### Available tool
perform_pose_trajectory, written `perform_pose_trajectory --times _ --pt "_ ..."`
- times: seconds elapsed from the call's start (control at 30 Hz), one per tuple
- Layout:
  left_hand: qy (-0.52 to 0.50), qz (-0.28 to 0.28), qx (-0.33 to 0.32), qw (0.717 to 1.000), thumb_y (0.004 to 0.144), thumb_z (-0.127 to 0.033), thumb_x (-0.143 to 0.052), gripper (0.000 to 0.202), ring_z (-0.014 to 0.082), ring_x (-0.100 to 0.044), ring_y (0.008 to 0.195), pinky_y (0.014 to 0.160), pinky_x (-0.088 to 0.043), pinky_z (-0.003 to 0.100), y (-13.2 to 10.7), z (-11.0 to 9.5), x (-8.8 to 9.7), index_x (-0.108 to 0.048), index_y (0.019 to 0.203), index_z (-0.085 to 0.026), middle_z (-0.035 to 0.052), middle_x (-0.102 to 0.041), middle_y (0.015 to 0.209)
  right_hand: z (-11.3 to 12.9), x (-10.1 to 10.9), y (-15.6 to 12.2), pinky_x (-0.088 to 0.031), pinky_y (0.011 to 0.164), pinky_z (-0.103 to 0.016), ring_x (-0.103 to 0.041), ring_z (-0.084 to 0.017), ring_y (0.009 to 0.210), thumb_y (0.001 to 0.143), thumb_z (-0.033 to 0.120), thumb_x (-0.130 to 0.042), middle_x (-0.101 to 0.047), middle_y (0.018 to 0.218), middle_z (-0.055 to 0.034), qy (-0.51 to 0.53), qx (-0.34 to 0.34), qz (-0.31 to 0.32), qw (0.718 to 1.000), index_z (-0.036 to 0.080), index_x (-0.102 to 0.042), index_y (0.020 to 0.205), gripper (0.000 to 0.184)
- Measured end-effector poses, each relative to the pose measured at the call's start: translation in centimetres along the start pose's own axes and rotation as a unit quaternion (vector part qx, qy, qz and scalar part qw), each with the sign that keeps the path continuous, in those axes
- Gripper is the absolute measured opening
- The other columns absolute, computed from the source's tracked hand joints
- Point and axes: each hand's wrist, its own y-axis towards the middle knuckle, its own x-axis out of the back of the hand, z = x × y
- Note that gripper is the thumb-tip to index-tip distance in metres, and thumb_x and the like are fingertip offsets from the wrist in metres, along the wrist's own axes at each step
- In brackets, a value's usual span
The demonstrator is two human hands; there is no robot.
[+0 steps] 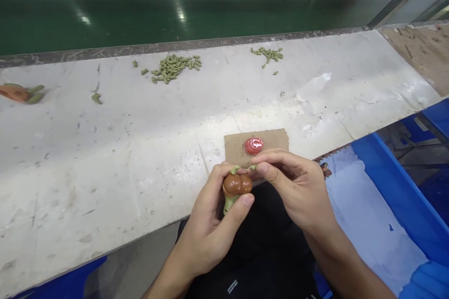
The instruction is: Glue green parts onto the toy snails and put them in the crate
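Note:
My left hand [210, 224] grips a small brown and green toy figure [235, 188] just below the white table's front edge, thumb pressed on its brown body. My right hand [298, 187] is closed in a pinch on a small green piece [253, 167] at the top of the figure. Right behind the hands a piece of brown cardboard [238, 147] lies on the table, with a blob of red glue or paint [254, 145] on it.
Two heaps of small green pieces [173, 66] [269, 54] lie at the back of the worn white table [105, 149]. An orange and green figure [21, 93] lies far left. A green conveyor belt [175, 4] runs behind. A blue bin [396, 187] lined with pale sheet stands at right.

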Motion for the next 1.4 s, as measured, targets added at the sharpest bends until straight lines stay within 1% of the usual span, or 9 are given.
perform_pose_trajectory --times 0.33,0.53,0.83,0.93,1.03,1.17,1.23,1.3,1.4 --pt "0.024 -0.003 0.008 1.000 0.120 -0.025 -0.066 0.026 0.0167 -0.068 0.110 0.103 -0.057 0.025 -0.1 -0.1 0.2 -0.068 0.138 -0.044 -0.0034 -0.070 0.120 0.4 0.0 -0.2 -0.071 0.095 -0.034 -0.087 -0.021 0.105 0.106 0.018 -0.085 -0.090 0.108 0.0004 -0.061 0.039 0.011 0.997 0.033 -0.094 0.108 0.018" --pt "0.033 0.000 0.010 0.999 0.121 -0.028 -0.065 0.022 0.0163 -0.066 0.108 0.100 -0.056 0.025 0.0 0.0 0.2 -0.066 0.136 -0.044 -0.0039 -0.069 0.120 0.7 0.1 -0.3 -0.070 0.092 -0.028 -0.085 -0.017 0.105 0.107 0.018 -0.085 -0.090 0.109 0.0044 -0.081 0.051 0.021 0.995 0.039 -0.095 0.110 0.023" --pt "0.052 0.018 -0.006 0.998 0.120 -0.025 -0.065 0.020 0.0194 -0.065 0.099 0.092 -0.057 0.030 0.1 -0.1 0.3 -0.068 0.133 -0.039 -0.0007 -0.067 0.113 1.3 -0.1 -0.3 -0.072 0.091 -0.035 -0.086 -0.022 0.103 0.107 0.014 -0.080 -0.090 0.107 0.0004 -0.157 0.079 0.033 0.984 0.033 -0.093 0.109 0.023" --pt "0.058 0.016 -0.018 0.998 0.119 -0.022 -0.065 0.023 0.0194 -0.065 0.098 0.091 -0.056 0.030 0.0 -0.1 0.5 -0.068 0.134 -0.039 -0.0005 -0.067 0.112 1.2 -0.1 -0.5 -0.072 0.094 -0.035 -0.086 -0.021 0.102 0.108 0.015 -0.080 -0.091 0.106 0.0011 -0.153 0.084 0.044 0.984 0.033 -0.093 0.109 0.022" --pt "0.074 0.019 -0.029 0.997 0.118 -0.020 -0.064 0.027 0.0203 -0.066 0.099 0.091 -0.057 0.031 -0.1 0.1 0.7 -0.068 0.136 -0.040 0.0005 -0.068 0.113 0.9 -0.2 -0.9 -0.072 0.090 -0.034 -0.085 -0.020 0.098 0.107 0.015 -0.080 -0.090 0.104 0.0008 -0.133 0.080 0.044 0.987 0.032 -0.093 0.108 0.021" --pt "0.094 0.035 -0.044 0.994 0.116 -0.022 -0.065 0.021 0.0212 -0.066 0.096 0.088 -0.059 0.031 -0.3 0.2 0.8 -0.071 0.130 -0.037 0.0014 -0.069 0.109 0.5 -0.2 -1.4 -0.071 0.088 -0.031 -0.086 -0.018 0.096 0.107 0.013 -0.079 -0.089 0.103 0.0016 -0.119 0.098 0.043 0.987 0.033 -0.092 0.109 0.024" --pt "0.093 0.037 -0.032 0.994 0.116 -0.024 -0.066 0.020 0.0209 -0.068 0.094 0.087 -0.060 0.030 -0.3 -0.2 0.7 -0.072 0.130 -0.037 0.0011 -0.071 0.107 0.5 0.1 -1.5 -0.070 0.091 -0.029 -0.085 -0.016 0.098 0.109 0.012 -0.078 -0.089 0.105 0.0023 -0.118 0.104 0.051 0.986 0.033 -0.092 0.111 0.025" --pt "0.086 0.038 0.008 0.996 0.117 -0.030 -0.068 0.017 0.0217 -0.072 0.096 0.087 -0.062 0.029 -0.5 -0.8 0.4 -0.074 0.130 -0.037 0.0015 -0.074 0.108 0.7 0.8 -1.8 -0.069 0.095 -0.028 -0.084 -0.015 0.102 0.109 0.013 -0.077 -0.089 0.110 0.0023 -0.125 0.100 0.063 0.985 0.033 -0.091 0.115 0.025" --pt "0.060 0.038 0.104 0.992 0.115 -0.043 -0.075 0.013 0.0237 -0.077 0.095 0.084 -0.065 0.029 -0.9 -1.6 -0.3 -0.078 0.124 -0.035 0.0024 -0.080 0.106 1.6 2.9 -2.8 -0.068 0.099 -0.028 -0.081 -0.015 0.106 0.106 0.010 -0.076 -0.084 0.116 -0.0003 -0.177 0.107 0.060 0.977 0.031 -0.084 0.137 0.038"
